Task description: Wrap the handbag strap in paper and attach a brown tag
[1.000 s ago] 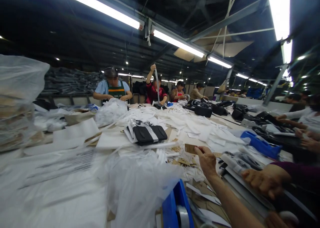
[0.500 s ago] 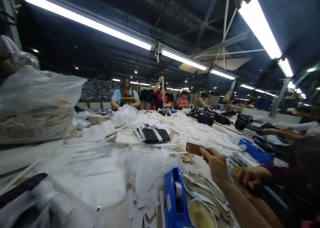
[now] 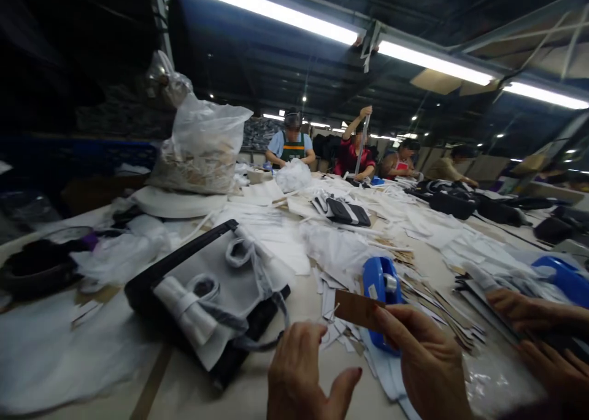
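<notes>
My right hand (image 3: 427,365) pinches a small brown card (image 3: 356,309) by its right end and holds it up above the table. My left hand (image 3: 299,371) is raised beside it at the bottom centre, fingers loosely curled, thumb apart, holding nothing. Just behind the card a blue tape dispenser (image 3: 381,282) stands on the table among white paper strips and brown card pieces (image 3: 432,294). To the left of my hands lies a black bag (image 3: 207,297) with white-wrapped handles.
A co-worker's two hands (image 3: 529,309) rest on papers at the right. A clear plastic sack of scraps (image 3: 197,147) stands at the back left. A black pouch (image 3: 343,210) lies mid-table. Several people (image 3: 292,144) work along the far side. Another blue dispenser (image 3: 561,276) sits far right.
The view has swung left and down. My right hand has drawn the brown card closer, and my left hand has come into view. The black bag now shows at the left.
</notes>
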